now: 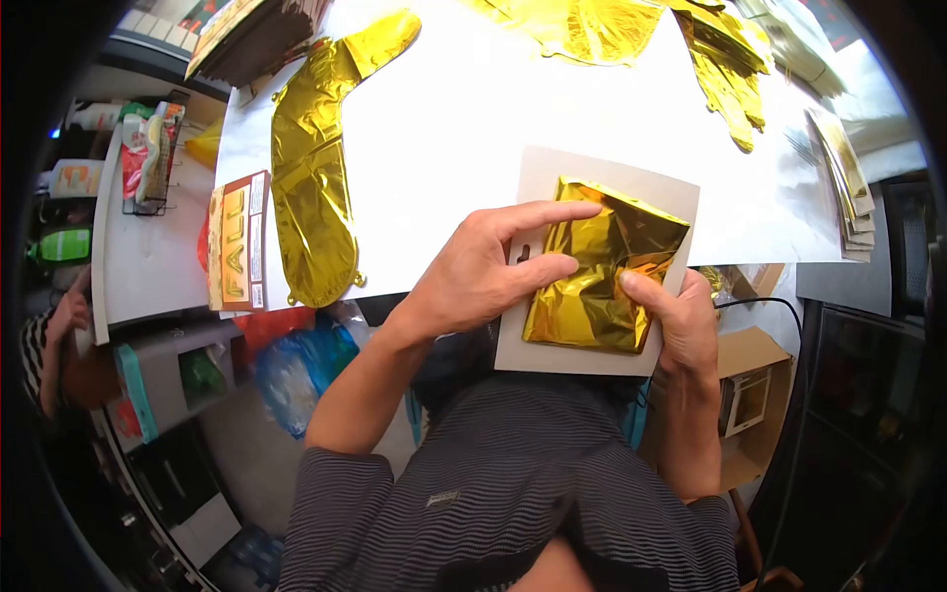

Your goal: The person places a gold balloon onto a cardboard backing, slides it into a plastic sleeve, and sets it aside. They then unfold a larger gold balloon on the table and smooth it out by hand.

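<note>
A folded gold foil balloon (590, 308) lies on a pale grey-beige card (631, 170) with a small dark hole at its left side. My right hand (683, 324) grips the card's right edge, its thumb pressing on top of the foil. Over the left part of the foil is my left hand (472, 259), index finger and thumb stretched out and apart, their tips on or just above it. Its other fingers are mostly hidden. Left of my hands, a flat gold foil balloon (314, 183) with a bent shape rests on the white table (434, 148).
A printed "FALL" packet (237, 242) lies at the table's left edge. More gold foil (725, 74) is at the back right, near stacked cards (843, 183). Below right stands a cardboard box (760, 360). Another person's hand (67, 314) shows at far left.
</note>
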{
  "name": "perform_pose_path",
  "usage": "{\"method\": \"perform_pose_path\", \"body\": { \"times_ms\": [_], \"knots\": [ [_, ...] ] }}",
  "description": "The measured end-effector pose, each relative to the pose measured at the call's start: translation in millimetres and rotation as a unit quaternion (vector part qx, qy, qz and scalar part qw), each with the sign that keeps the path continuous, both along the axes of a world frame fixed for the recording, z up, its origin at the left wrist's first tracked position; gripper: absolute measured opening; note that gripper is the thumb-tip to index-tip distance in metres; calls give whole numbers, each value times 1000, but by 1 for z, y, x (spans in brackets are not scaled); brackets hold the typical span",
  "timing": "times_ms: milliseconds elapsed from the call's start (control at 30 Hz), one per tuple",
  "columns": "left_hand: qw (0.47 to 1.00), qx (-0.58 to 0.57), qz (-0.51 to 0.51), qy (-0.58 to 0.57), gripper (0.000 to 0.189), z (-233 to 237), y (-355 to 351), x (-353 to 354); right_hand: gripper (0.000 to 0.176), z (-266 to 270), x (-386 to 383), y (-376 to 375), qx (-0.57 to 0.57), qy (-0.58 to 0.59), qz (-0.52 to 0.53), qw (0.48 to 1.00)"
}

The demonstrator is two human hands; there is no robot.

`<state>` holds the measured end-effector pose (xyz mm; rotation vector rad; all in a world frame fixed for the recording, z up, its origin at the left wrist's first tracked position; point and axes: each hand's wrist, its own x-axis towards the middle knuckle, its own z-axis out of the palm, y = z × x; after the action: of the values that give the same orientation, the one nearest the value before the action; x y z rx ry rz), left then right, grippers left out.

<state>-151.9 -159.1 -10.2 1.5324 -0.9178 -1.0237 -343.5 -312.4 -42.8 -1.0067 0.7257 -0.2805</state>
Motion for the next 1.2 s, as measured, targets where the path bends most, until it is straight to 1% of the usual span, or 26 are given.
{"method": "perform_pose_path", "body": {
  "times_ms": [33, 67, 100, 167, 200, 267, 300, 367, 400, 433, 500, 533, 667, 833, 967, 1033, 1067, 1133, 1167, 1200],
  "knots": [
    [999, -46, -14, 8, 48, -5, -3, 0, 31, 1, -1, 0, -3, 10, 20, 1000],
    [998, -50, -28, 40, 51, -9, -4, 1, 30, -1, -3, -1, -1, 7, 17, 1000],
    [997, -50, -32, 40, 51, -11, -5, 0, 30, -1, -5, -3, -1, 6, 13, 1000],
    [995, -94, -21, -32, 54, -13, -7, -3, 31, -2, -9, -6, 0, 18, 29, 999],
    [995, -92, -24, -31, 54, -13, -8, -7, 31, -3, -10, -8, 2, 19, 26, 999],
    [991, -95, 86, 51, 56, -10, -12, -15, 32, -3, -12, -12, -6, 39, 49, 998],
    [991, -94, 85, 50, 56, -9, -13, -12, 32, -3, -12, -12, -6, 39, 48, 998],
    [996, -37, 81, -15, 53, -7, -15, -1, 33, -2, -10, -9, -7, 39, 61, 997],
    [996, -44, 68, -30, 42, -5, -18, 2, 33, -1, -9, -9, -7, 38, 62, 997],
    [996, -44, 68, -30, 42, -5, -19, 4, 31, -1, -8, -8, -6, 27, 66, 997],
    [997, 29, 59, 34, 31, -4, -20, 6, 30, -1, -8, -8, -4, 16, 68, 998],
    [997, 23, 73, 19, 22, -4, -22, 4, 30, 0, -8, -8, 1, 14, 70, 997],
    [997, 35, 69, 17, 20, -9, -26, 7, 31, -3, -10, -11, 10, 28, 77, 997],
    [994, 56, 84, -37, 17, -10, -27, 7, 33, -2, -10, -13, 2, 44, 87, 995],
    [992, 79, 89, -39, 17, -9, -28, 7, 34, -2, -8, -11, 10, 44, 81, 996],
    [990, 14, 117, -72, 22, -12, -30, 4, 34, -3, -7, -11, 16, 44, 76, 996],
    [991, 14, 115, -71, 22, -15, -30, 4, 35, -4, -7, -11, 21, 43, 71, 996],
    [989, -33, 116, -85, 22, -23, -31, 3, 35, -7, -8, -11, 23, 42, 70, 996],
    [989, -34, 113, -84, 22, -23, -30, 4, 35, -8, -8, -12, 25, 40, 72, 996],
    [993, -6, 103, -53, 23, -22, -28, 5, 35, -8, -8, -12, 24, 40, 70, 996]
  ]
}}
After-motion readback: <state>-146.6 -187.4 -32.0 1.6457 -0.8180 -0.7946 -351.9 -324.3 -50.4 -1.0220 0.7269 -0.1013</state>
